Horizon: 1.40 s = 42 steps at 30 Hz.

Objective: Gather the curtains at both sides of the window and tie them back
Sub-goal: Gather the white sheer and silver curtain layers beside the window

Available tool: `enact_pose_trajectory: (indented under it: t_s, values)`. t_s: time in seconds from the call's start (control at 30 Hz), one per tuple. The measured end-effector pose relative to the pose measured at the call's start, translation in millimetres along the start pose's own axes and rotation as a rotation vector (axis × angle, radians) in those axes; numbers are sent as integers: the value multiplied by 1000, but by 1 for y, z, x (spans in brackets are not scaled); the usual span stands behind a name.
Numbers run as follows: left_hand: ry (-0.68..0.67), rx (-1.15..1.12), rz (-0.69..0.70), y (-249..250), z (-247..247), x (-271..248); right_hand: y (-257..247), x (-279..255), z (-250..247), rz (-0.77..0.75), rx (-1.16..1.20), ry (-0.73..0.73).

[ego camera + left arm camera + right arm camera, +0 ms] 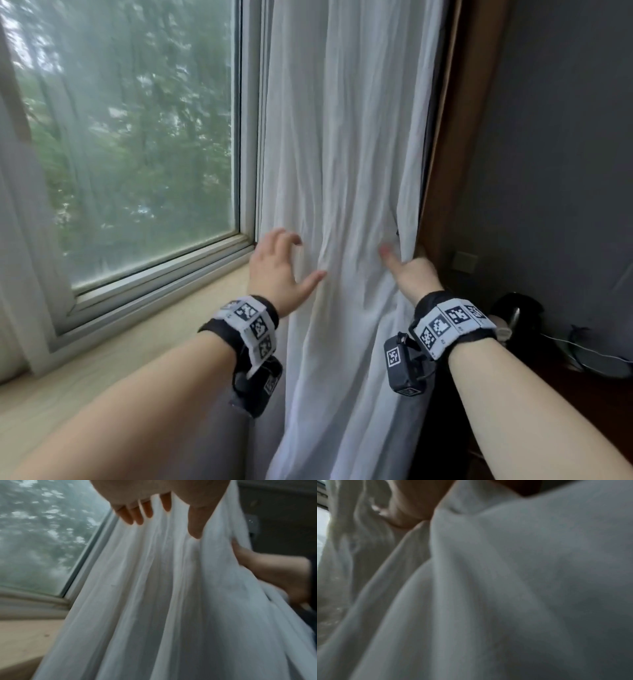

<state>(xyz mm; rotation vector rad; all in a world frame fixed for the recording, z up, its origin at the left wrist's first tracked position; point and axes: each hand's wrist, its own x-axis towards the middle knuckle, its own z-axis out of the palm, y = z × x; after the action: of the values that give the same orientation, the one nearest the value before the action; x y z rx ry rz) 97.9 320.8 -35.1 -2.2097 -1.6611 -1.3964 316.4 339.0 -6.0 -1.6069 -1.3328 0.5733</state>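
Note:
The white curtain (342,154) on the window's right side hangs in loose folds to below the sill. My left hand (301,257) lies against its left part, fingers spread and thumb touching the fabric; the left wrist view shows the fingers (135,516) flat on the curtain (163,601). My right hand (404,263) holds the curtain's right edge, thumb in front and fingers hidden behind the cloth. In the left wrist view, the right hand (267,568) is wrapped in the edge. In the right wrist view, the thumb (406,509) shows above bunched curtain (505,588). A sheer left curtain (20,205) hangs loose at the far left.
The window pane (137,137) and its beige sill (137,342) lie to the left of the curtain. A brown wooden frame (455,137) and a dark wall (565,137) stand to the right. A wall socket (464,262), a dark object (513,308) and cables (589,349) sit low on the right.

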Motion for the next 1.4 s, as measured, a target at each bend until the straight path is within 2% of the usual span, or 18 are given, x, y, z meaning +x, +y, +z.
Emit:
enact_pose_trajectory:
  t_s: [0.07,0.1,0.2,0.3,0.47,0.57,0.67,0.77,0.9,1.0,1.03,1.1,1.13,1.2,1.27,1.3,1.33,1.4]
  values:
    - [-77,-219,-277,0,-6,8,2,-2,1,-32,30,-39]
    - [-145,-373,-353,2,-7,11,0,-4,1,-30,75,-44]
    - [-275,-616,-424,10,3,19,-1,-5,-2,-5,134,-40]
    - [-252,-587,-430,17,14,29,1,-8,-6,-1,149,-55]
    - [-141,-405,-195,28,16,26,1,-12,-15,-29,97,-4]
    - [-111,-349,-17,37,18,13,-7,-18,-20,36,30,-17]
    - [-249,-236,156,47,29,0,-16,-27,-22,120,83,-88]
    - [-375,-96,362,56,43,-7,-20,-36,-19,89,197,-180]
    - [-608,209,358,65,46,-9,-15,-40,-15,3,172,-289]
    - [-730,326,399,58,54,-9,-6,-28,-15,10,136,-103]
    - [-756,342,471,55,57,-10,-3,-24,-17,23,122,-21]
    - [-748,386,593,45,58,-9,5,-15,-19,62,69,76]
    - [-687,356,583,39,56,-7,6,-12,-22,77,33,101]
    - [-382,160,386,29,48,-1,8,-8,-26,112,-27,138]
    - [-80,31,33,21,37,10,9,-6,-29,117,-12,145]
    - [-20,-48,-139,18,32,14,10,-5,-30,107,11,136]
    - [-28,-167,-295,19,26,19,11,-5,-29,98,31,130]
    - [-75,-401,-501,20,22,31,11,-7,-27,79,61,104]
